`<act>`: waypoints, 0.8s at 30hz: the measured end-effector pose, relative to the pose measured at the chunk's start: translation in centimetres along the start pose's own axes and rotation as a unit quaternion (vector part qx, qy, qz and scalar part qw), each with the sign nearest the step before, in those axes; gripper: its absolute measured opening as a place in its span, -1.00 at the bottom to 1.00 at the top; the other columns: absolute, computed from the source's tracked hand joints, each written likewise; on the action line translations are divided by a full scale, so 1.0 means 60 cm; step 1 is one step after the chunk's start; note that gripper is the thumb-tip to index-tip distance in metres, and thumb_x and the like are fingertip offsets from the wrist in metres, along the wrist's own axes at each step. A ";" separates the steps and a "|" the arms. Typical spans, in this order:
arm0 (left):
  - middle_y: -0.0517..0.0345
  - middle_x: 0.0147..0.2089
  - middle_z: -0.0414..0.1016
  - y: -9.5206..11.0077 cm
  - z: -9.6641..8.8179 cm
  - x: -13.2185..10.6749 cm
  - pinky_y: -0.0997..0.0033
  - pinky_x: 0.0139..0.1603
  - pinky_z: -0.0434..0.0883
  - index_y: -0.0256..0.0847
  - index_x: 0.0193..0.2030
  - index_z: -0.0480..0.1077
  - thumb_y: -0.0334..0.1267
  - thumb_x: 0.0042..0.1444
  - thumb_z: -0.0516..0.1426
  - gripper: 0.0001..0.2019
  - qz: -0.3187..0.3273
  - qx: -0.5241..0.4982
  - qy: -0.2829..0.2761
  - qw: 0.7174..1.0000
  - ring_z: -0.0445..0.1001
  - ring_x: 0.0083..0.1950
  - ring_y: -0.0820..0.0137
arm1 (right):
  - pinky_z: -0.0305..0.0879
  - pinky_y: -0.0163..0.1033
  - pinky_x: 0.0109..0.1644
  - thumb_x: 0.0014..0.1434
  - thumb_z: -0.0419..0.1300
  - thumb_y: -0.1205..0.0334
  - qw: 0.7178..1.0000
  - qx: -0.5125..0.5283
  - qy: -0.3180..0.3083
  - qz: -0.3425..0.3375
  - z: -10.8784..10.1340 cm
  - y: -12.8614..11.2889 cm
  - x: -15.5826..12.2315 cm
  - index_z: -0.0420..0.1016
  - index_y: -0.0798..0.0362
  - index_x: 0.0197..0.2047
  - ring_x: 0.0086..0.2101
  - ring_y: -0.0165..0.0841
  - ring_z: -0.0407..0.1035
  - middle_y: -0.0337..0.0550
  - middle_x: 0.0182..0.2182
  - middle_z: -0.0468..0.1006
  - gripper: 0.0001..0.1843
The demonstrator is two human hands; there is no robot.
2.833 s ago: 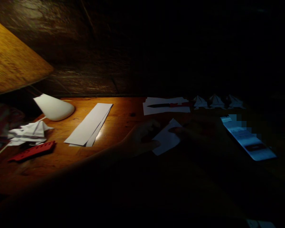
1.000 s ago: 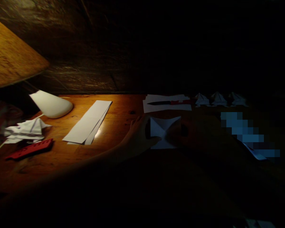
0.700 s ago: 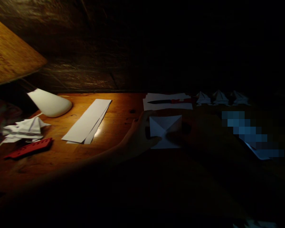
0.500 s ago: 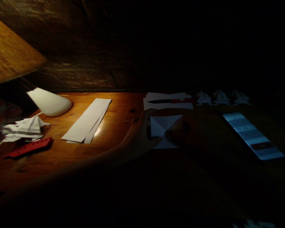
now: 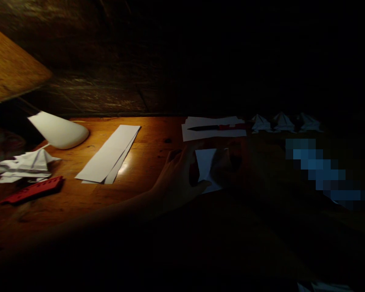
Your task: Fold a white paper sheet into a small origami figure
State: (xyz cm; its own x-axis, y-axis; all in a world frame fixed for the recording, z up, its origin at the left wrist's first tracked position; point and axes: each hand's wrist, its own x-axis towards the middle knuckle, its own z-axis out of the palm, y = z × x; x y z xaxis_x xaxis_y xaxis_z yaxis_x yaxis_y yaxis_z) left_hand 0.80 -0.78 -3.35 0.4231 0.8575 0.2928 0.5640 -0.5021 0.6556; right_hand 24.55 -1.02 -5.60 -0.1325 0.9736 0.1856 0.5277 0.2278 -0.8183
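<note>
The paper (image 5: 205, 162) has tilted, its right half darkened, between both hands (image 5: 179, 179).

A small white paper (image 5: 204, 162), creased and partly in shadow, sits slightly askew between the dimly lit fingers (image 5: 203, 186).

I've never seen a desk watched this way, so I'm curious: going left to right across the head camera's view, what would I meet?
Lampshade → white lamp base → long paper strips → left hand → white paper in its grip → shadowed right hand → row of three folded paper shapes.
</note>
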 end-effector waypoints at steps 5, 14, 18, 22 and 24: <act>-0.03 0.17 0.49 0.003 -0.004 -0.001 -0.17 0.20 0.35 0.00 0.44 0.14 -0.20 -0.05 0.44 -0.08 0.024 0.033 -0.004 0.999 0.45 0.18 -0.11 | 0.48 0.12 -0.13 -0.01 0.45 0.06 0.997 -0.076 0.030 0.008 -0.003 -0.023 0.001 0.25 -0.20 0.25 -0.09 0.04 0.54 -0.08 -0.05 0.58 -0.21; -0.01 0.24 0.48 0.008 -0.005 -0.001 0.01 0.16 0.36 -0.08 0.35 0.23 -0.22 -0.03 0.43 -0.19 0.071 0.083 0.012 0.994 0.41 0.17 -0.03 | 0.46 0.01 -0.18 0.02 0.44 0.13 0.997 -0.080 0.001 -0.016 -0.014 -0.036 0.001 0.28 -0.19 0.29 -0.13 -0.04 0.54 -0.12 -0.08 0.59 -0.21; 0.01 0.17 0.52 0.012 -0.006 -0.002 0.04 0.18 0.35 -0.12 0.31 0.25 -0.21 -0.04 0.44 -0.22 0.085 0.099 0.015 0.991 0.42 0.15 0.01 | 0.47 -0.01 -0.17 0.04 0.43 0.18 0.996 -0.075 -0.031 -0.031 -0.022 -0.041 0.002 0.28 -0.17 0.30 -0.14 -0.07 0.55 -0.09 -0.04 0.60 -0.22; 0.03 0.13 0.51 0.012 -0.009 -0.004 0.04 0.15 0.37 -0.10 0.28 0.28 -0.19 0.00 0.41 -0.29 0.083 0.126 0.011 0.989 0.40 0.17 -0.01 | 0.50 0.07 -0.09 0.06 0.42 0.18 0.993 -0.079 -0.059 -0.058 -0.027 -0.038 0.004 0.25 -0.21 0.32 -0.06 -0.01 0.55 -0.08 0.03 0.60 -0.20; 0.02 0.14 0.51 0.012 -0.012 -0.006 0.02 0.12 0.39 -0.09 0.29 0.26 -0.19 0.03 0.37 -0.32 0.079 0.141 0.001 0.987 0.39 0.17 -0.01 | 0.50 0.08 -0.03 0.10 0.40 0.18 0.990 -0.081 -0.075 -0.084 -0.030 -0.037 0.004 0.26 -0.23 0.32 -0.02 -0.01 0.54 -0.09 0.08 0.59 -0.25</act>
State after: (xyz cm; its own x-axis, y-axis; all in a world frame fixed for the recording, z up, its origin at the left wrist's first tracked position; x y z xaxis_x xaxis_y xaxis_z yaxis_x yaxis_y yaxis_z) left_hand 0.58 -1.35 -2.48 0.5205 0.7657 0.3777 0.6661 -0.6410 0.3815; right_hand 24.85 -1.25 -2.78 -0.3466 0.9121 0.2189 0.6138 0.3970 -0.6824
